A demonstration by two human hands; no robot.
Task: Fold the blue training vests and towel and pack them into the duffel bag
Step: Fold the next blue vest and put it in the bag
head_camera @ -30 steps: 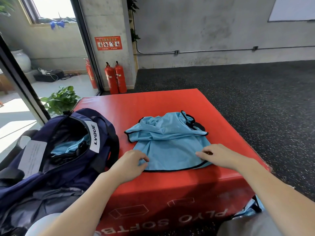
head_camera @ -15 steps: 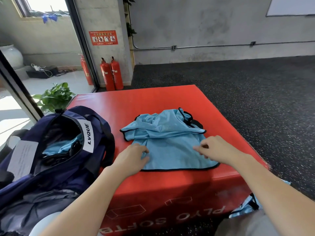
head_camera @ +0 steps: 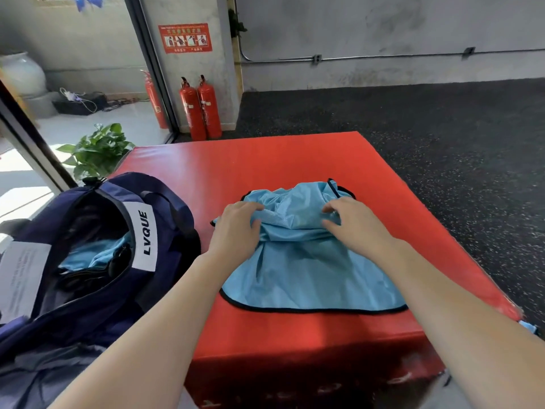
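A light blue training vest with black trim lies on the red padded box, its near hem spread flat and its far half bunched up. My left hand grips the crumpled cloth at the vest's left side. My right hand reaches over the right side, fingers curled into the bunched fabric. To the left stands the open navy duffel bag with a white LVQUE label; blue fabric shows inside it.
Red fire extinguishers stand against the pillar beyond the box. A potted plant sits behind the bag by the glass door frame. Dark speckled rubber floor spreads to the right. A scrap of blue cloth shows at the box's right corner.
Both hands have moved from the vest's near hem up to its bunched middle and closed on the cloth. The view has tilted down and closer.
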